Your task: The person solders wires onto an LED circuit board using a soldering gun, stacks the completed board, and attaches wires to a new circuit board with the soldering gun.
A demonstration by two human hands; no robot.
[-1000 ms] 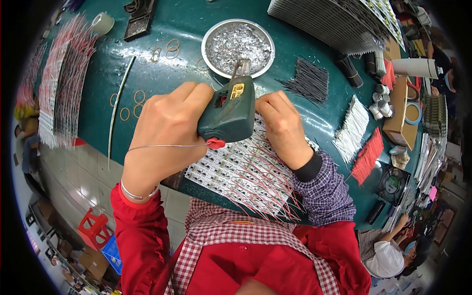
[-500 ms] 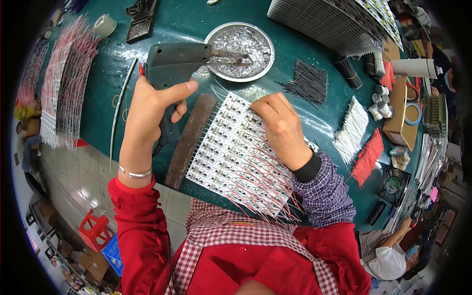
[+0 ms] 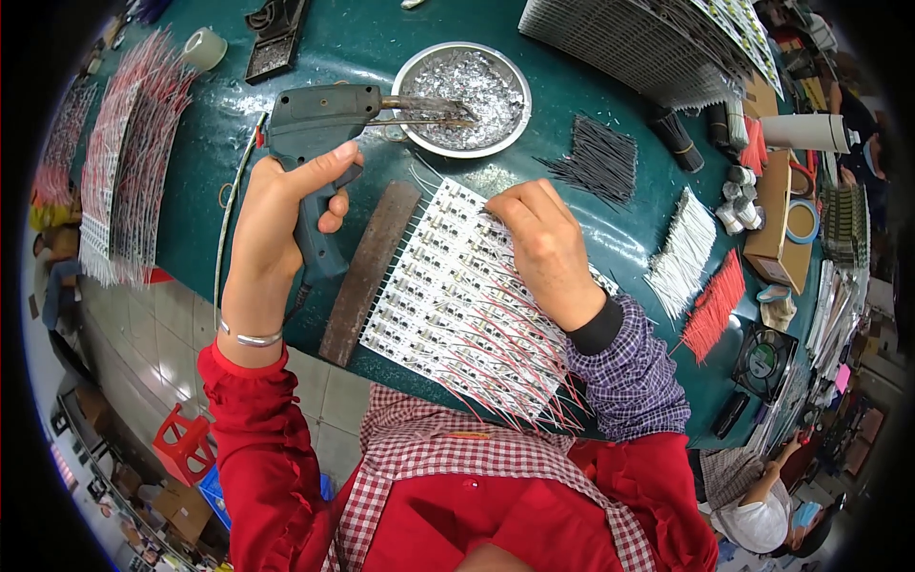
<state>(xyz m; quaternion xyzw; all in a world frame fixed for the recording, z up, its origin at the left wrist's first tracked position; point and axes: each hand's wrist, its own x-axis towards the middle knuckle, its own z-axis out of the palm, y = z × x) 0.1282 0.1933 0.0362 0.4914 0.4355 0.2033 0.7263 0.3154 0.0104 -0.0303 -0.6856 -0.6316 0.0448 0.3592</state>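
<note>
My left hand point(image 3: 291, 205) is closed around the handle of a dark green soldering gun point(image 3: 319, 119). Its tip reaches over a round metal bowl point(image 3: 404, 122) filled with silvery solder scraps. My right hand point(image 3: 543, 243) rests on a panel of white circuit boards point(image 3: 410, 324), thumb and fingertips pinched together at its upper edge. Whatever the fingertips hold is hidden. Red and dark wires stick out from the panel's lower right part. Along the panel's left side lies a rusty flat metal bar point(image 3: 367, 276).
To the right lie piles of black wires point(image 3: 599, 157), white wires point(image 3: 682, 246) and red wires point(image 3: 713, 307). A small fan point(image 3: 762, 360) is beyond them. Wired board panels point(image 3: 129, 181) stand at left, stacked panels point(image 3: 620, 48) at the back right. Another person point(image 3: 758, 510) works at lower right.
My left hand has moved a little left with the soldering gun, drawing its tip left over the bowl. My right hand stays in place on the panel.
</note>
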